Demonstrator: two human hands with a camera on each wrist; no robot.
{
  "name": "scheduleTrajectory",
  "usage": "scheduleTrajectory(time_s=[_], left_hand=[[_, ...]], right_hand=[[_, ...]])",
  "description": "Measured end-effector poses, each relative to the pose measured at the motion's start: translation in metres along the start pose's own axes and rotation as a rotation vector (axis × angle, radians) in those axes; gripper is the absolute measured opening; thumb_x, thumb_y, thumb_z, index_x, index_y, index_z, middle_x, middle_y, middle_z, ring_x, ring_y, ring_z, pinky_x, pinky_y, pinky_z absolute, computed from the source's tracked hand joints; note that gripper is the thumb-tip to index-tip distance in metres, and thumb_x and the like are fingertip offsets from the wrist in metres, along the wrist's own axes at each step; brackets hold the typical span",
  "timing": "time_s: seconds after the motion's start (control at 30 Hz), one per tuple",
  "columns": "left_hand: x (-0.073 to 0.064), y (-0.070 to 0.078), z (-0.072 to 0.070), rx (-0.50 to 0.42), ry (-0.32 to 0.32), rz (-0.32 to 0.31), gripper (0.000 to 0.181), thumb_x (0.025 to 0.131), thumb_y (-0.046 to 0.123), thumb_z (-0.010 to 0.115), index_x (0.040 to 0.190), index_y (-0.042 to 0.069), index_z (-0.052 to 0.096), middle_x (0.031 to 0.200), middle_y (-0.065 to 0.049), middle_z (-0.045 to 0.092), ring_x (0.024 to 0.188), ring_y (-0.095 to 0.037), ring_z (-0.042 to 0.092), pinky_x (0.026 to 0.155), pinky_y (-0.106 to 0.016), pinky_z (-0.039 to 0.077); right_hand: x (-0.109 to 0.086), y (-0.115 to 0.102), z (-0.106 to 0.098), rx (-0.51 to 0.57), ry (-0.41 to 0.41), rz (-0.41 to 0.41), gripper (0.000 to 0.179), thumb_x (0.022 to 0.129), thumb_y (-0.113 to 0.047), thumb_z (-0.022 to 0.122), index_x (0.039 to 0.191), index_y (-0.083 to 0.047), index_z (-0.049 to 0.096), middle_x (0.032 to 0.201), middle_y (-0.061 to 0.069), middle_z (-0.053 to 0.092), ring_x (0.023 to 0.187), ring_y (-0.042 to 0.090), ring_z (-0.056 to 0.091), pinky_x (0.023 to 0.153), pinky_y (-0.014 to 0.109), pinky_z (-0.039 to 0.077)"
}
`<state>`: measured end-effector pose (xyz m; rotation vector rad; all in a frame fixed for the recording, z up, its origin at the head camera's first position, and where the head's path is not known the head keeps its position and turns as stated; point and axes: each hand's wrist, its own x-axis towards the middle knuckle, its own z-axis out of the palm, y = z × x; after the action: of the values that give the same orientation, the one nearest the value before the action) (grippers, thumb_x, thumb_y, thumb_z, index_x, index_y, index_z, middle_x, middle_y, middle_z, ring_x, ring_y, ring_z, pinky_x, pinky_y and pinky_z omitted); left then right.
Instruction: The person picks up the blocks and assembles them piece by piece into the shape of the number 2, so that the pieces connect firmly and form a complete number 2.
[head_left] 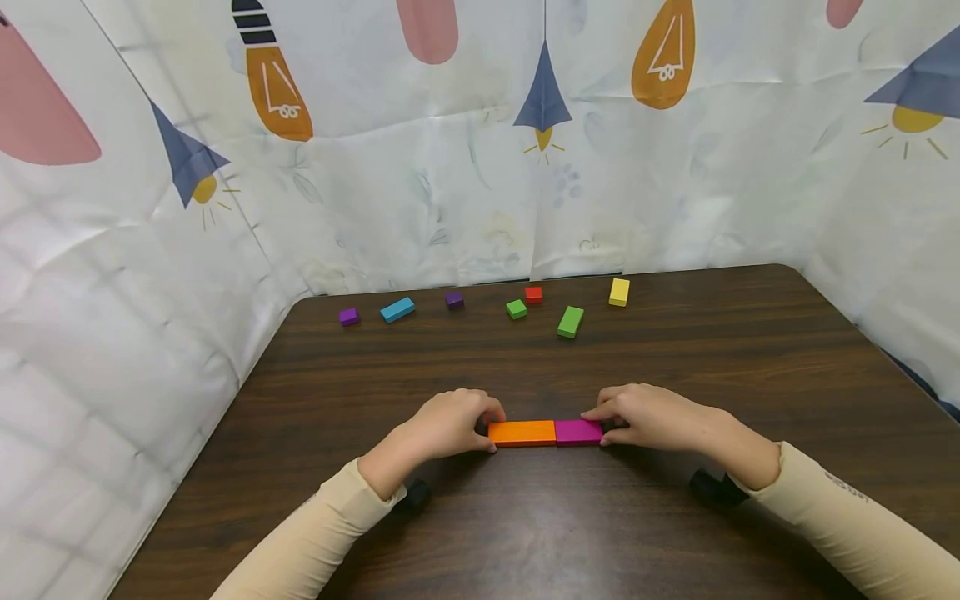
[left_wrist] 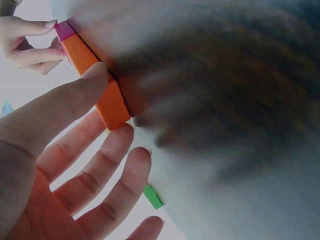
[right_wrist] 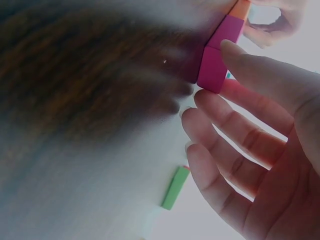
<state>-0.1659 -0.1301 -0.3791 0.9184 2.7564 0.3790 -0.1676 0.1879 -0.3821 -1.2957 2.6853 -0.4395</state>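
An orange block (head_left: 522, 433) and a shorter magenta block (head_left: 578, 432) lie end to end on the table, their ends touching. My left hand (head_left: 452, 422) pinches the orange block at its left end, thumb on the near side and a finger on the far side. At the other end, my right hand (head_left: 651, 417) holds the magenta block between thumb and fingers. The left wrist view shows the left thumb against the orange block (left_wrist: 114, 105); its other fingers spread past the end. In the right wrist view the right thumb touches the magenta block (right_wrist: 212, 70).
Along the back of the dark wooden table (head_left: 360, 367) lie two purple blocks (head_left: 348, 317), a blue block (head_left: 397, 310), two green blocks (head_left: 571, 322), a red block (head_left: 533, 295) and a yellow block (head_left: 618, 292). A patterned white cloth (head_left: 465, 200) hangs behind.
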Motion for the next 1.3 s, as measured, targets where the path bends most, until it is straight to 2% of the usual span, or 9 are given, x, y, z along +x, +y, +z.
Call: scheduleTrajectory(time_s=[0.5, 0.7, 0.87, 1.07, 1.3], left_hand=[[0.005, 0.002, -0.001, 0.000, 0.000, 0.008, 0.028, 0.083, 0.023, 0.088, 0.107, 0.016, 0.075, 0.098, 0.003, 0.065, 0.083, -0.015, 0.057, 0.074, -0.036, 0.051], [0.007, 0.001, -0.004, -0.008, -0.028, -0.004, 0.033, 0.082, 0.027, 0.089, 0.110, 0.015, 0.075, 0.101, 0.004, 0.067, 0.085, -0.014, 0.058, 0.076, -0.035, 0.052], [0.012, 0.000, -0.012, -0.048, -0.032, -0.007, 0.035, 0.085, 0.031, 0.087, 0.114, 0.017, 0.074, 0.101, 0.004, 0.069, 0.089, -0.015, 0.062, 0.078, -0.036, 0.053], [0.022, -0.003, -0.026, -0.095, 0.009, -0.003, 0.033, 0.091, 0.029, 0.081, 0.119, 0.015, 0.073, 0.102, 0.002, 0.069, 0.094, -0.020, 0.063, 0.080, -0.037, 0.052], [0.038, -0.012, -0.037, -0.147, 0.015, 0.047, 0.031, 0.094, 0.025, 0.077, 0.121, 0.009, 0.072, 0.110, -0.003, 0.072, 0.099, -0.021, 0.065, 0.085, -0.035, 0.053]], right_hand=[[-0.002, 0.002, -0.002, 0.009, 0.005, 0.010, 0.037, 0.087, -0.016, 0.084, 0.122, -0.005, 0.076, 0.098, -0.004, 0.064, 0.075, 0.005, 0.056, 0.065, 0.022, 0.050], [-0.002, 0.004, -0.001, 0.013, 0.000, 0.007, 0.038, 0.088, -0.018, 0.083, 0.123, -0.004, 0.075, 0.100, -0.004, 0.064, 0.075, 0.006, 0.054, 0.064, 0.022, 0.048], [-0.003, 0.005, -0.001, 0.022, -0.009, 0.004, 0.041, 0.089, -0.021, 0.082, 0.126, -0.004, 0.074, 0.099, -0.005, 0.062, 0.074, 0.005, 0.052, 0.065, 0.022, 0.047], [-0.002, 0.007, -0.001, 0.065, -0.015, 0.009, 0.041, 0.090, -0.020, 0.081, 0.127, -0.006, 0.073, 0.100, -0.006, 0.061, 0.074, 0.004, 0.051, 0.066, 0.023, 0.047], [0.000, 0.010, -0.003, 0.147, -0.041, -0.017, 0.040, 0.092, -0.022, 0.079, 0.128, -0.007, 0.072, 0.103, -0.005, 0.062, 0.076, 0.002, 0.051, 0.067, 0.023, 0.048]])
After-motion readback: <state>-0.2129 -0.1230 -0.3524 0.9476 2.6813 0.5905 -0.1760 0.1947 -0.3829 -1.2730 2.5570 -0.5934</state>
